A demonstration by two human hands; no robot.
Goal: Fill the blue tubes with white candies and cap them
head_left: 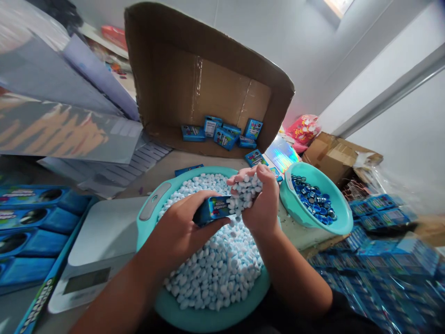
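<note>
My left hand (189,222) is wrapped round a small blue candy box (219,207), tilted sideways above the basin. My right hand (259,204) is cupped round a heap of white candies (246,189) at the end of the box. Some candies touch the box's end, and a few hang just below, over the basin. Under both hands, a turquoise basin (212,320) holds a large pile of white and pale-blue candies (215,273). The box's inside is hidden from me.
A cardboard carton (167,83) lies on its side behind, with several blue boxes (225,138) inside. At right is a turquoise bowl (342,211) of blue caps. A white scale (104,227) and a tray of blue boxes (31,218) are left. Wrapped blue packs (382,269) fill the lower right.
</note>
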